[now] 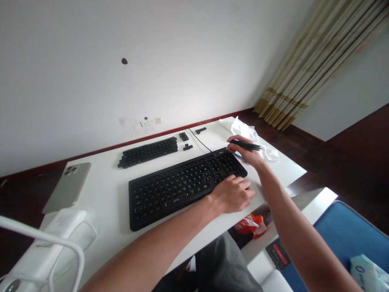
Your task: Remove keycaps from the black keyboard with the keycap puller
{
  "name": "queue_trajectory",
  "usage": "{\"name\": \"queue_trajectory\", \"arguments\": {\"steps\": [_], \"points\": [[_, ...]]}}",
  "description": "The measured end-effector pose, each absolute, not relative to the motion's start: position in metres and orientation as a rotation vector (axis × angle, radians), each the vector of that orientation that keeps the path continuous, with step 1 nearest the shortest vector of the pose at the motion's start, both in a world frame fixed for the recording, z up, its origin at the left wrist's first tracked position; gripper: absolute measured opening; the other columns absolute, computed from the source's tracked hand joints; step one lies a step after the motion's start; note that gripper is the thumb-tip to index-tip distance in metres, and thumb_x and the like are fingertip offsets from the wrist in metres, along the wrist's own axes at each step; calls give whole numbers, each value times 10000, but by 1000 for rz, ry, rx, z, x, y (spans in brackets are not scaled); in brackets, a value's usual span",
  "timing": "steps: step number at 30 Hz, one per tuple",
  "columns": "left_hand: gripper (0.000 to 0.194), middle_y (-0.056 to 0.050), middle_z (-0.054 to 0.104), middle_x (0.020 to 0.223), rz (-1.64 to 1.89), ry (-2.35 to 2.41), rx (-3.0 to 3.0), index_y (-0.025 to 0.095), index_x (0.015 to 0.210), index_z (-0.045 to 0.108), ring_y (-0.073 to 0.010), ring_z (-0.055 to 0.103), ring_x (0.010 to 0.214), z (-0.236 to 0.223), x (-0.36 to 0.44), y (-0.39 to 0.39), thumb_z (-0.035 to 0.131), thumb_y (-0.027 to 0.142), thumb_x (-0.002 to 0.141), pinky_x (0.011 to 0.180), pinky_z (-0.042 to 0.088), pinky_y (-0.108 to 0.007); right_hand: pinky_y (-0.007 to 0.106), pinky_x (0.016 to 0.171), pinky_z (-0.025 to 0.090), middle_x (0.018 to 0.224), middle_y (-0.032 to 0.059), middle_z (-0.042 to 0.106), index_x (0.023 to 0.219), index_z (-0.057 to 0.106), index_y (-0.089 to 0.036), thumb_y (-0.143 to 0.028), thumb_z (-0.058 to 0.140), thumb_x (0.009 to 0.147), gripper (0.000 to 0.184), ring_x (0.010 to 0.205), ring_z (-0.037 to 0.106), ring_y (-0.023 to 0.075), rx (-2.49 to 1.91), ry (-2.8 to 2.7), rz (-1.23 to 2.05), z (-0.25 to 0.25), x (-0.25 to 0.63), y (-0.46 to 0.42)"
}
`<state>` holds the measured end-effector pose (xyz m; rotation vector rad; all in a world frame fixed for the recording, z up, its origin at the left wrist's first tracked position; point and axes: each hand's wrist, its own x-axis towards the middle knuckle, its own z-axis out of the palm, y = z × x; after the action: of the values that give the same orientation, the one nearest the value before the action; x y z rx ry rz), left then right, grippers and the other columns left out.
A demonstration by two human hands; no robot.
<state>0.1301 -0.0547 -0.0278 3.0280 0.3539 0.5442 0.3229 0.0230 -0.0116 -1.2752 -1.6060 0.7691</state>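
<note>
A black keyboard (182, 186) lies across the middle of the white table (106, 194). My left hand (234, 194) rests on the keyboard's near right corner, fingers curled down against the table edge, holding nothing I can make out. My right hand (243, 151) hovers over the keyboard's far right corner, closed on a black pen-like tool (247, 145) that points to the right. A row of removed black keycaps (148, 151) lies behind the keyboard, with a few loose keycaps (184, 137) beside it.
A phone (68, 186) lies face down at the table's left. A white device (51, 243) stands at the near left. Crumpled white paper (252, 136) lies at the far right. An orange packet (252, 225) and a blue seat (343, 239) are below the table.
</note>
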Motion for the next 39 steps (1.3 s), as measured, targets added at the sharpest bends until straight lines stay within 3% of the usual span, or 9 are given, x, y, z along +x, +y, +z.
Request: {"name": "queue_trajectory", "arguments": {"steps": [4, 10, 14, 22, 30, 39], "points": [[215, -58, 730, 1110, 550, 339, 3003, 218, 1059, 756, -228, 659, 1002, -33, 131, -52, 551, 279, 1037, 873, 458, -380, 354, 748, 562, 867, 47, 776, 1055, 647, -257, -557, 618, 1005, 305, 776, 716, 228, -1351, -1668, 579, -17, 314, 0], [214, -58, 751, 1055, 568, 298, 2964, 179, 1047, 773, -228, 680, 1021, -33, 131, -51, 573, 249, 1017, 939, 471, -375, 332, 673, 520, 846, 32, 750, 1014, 642, -257, -535, 777, 908, 327, 696, 679, 218, -1541, -1779, 314, -18, 294, -30], [196, -46, 769, 1000, 575, 251, 2936, 183, 996, 783, -220, 691, 993, -35, 132, -54, 594, 232, 987, 944, 483, -362, 332, 676, 487, 847, 28, 740, 991, 625, -250, -458, 747, 935, 247, 690, 661, 216, -1595, -1862, 201, -14, 284, -31], [271, -47, 806, 984, 562, 102, 2909, 195, 1026, 802, -215, 734, 965, -42, 140, -62, 541, 269, 1020, 898, 529, -326, 307, 617, 413, 740, 1, 669, 956, 584, -239, -408, 668, 961, 189, 622, 569, 190, -1646, -1893, 160, -9, 277, -36], [275, -37, 826, 972, 580, 149, 2852, 226, 1011, 830, -209, 769, 913, -42, 140, -58, 559, 266, 987, 848, 556, -326, 288, 603, 408, 687, -31, 650, 968, 577, -248, -302, 679, 894, 137, 600, 533, 170, -1666, -1876, 213, -8, 272, -34], [315, -5, 824, 1039, 588, 198, 2840, 260, 1122, 830, -220, 744, 968, -43, 140, -58, 546, 276, 986, 872, 573, -339, 350, 679, 525, 877, 41, 789, 964, 636, -252, -412, 781, 854, 242, 723, 719, 242, -1586, -1718, 213, -7, 274, -4]]}}
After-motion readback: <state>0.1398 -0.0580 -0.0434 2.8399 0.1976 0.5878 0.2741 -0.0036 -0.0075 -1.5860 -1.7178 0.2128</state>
